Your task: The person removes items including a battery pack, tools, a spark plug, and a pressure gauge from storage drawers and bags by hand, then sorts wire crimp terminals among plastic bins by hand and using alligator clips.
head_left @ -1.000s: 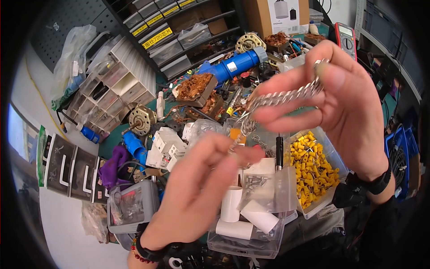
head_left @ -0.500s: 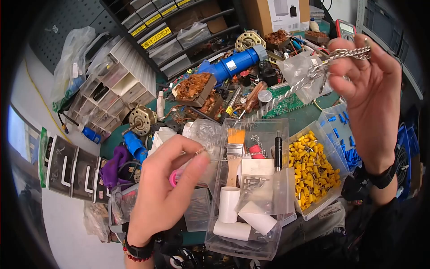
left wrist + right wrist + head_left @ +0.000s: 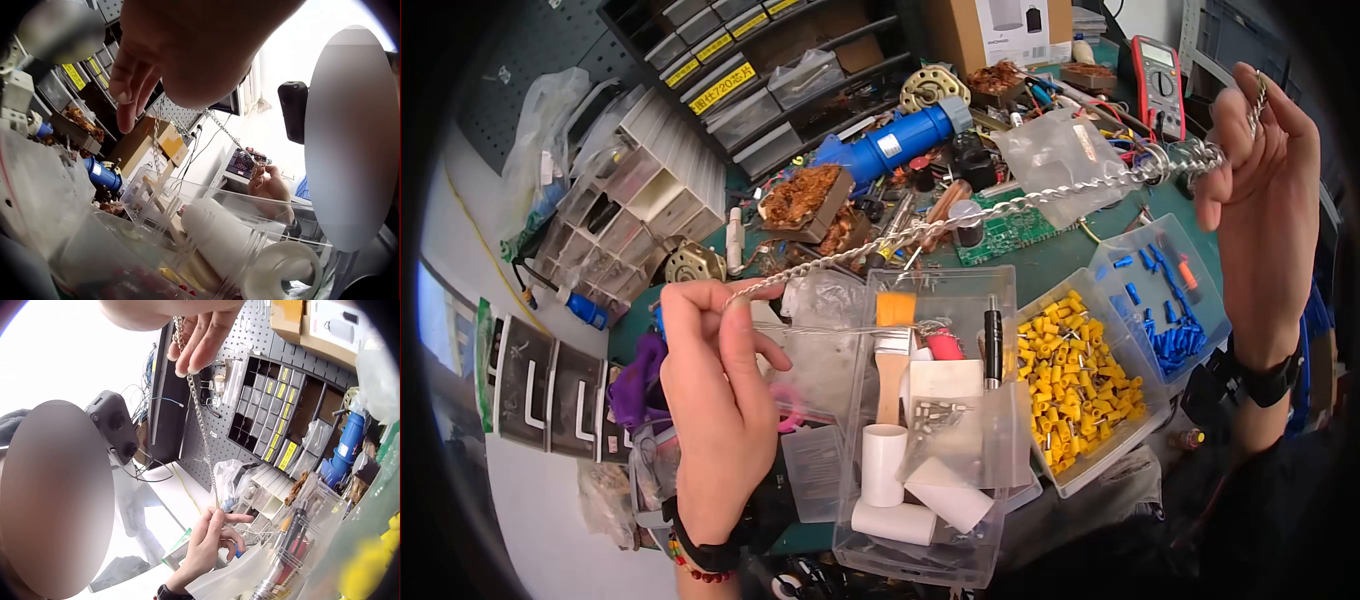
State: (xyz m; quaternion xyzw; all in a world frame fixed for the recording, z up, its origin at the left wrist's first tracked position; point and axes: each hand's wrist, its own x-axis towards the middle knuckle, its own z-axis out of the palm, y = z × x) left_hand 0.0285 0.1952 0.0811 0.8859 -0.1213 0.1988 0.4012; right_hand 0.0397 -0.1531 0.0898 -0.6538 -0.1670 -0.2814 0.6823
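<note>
A silver metal chain (image 3: 920, 232) stretches between the two hands above the bench, slanting up to the right in the head view. My left hand (image 3: 725, 410) pinches it between thumb and index finger, and a thin tail hangs from there over the clear bin. Higher up, my right hand (image 3: 1265, 200) holds the other end, where the chain is bunched in loops by the fingers. The right wrist view shows the chain (image 3: 203, 434) running down from the right fingers (image 3: 209, 340) to the left hand (image 3: 206, 540).
Below lies a clear plastic bin (image 3: 850, 535) with a paintbrush (image 3: 891, 375), black marker (image 3: 993, 345) and white rolls (image 3: 884, 465). Trays of yellow terminals (image 3: 1070, 400) and blue terminals (image 3: 1175, 345) stand to its right. Behind are a circuit board (image 3: 1010, 240), blue connector (image 3: 890, 145) and multimeter (image 3: 1158, 85).
The hands have moved apart, left hand leftward, right hand up and right. The chain, bunched and looped between them before, is now drawn out nearly straight.
</note>
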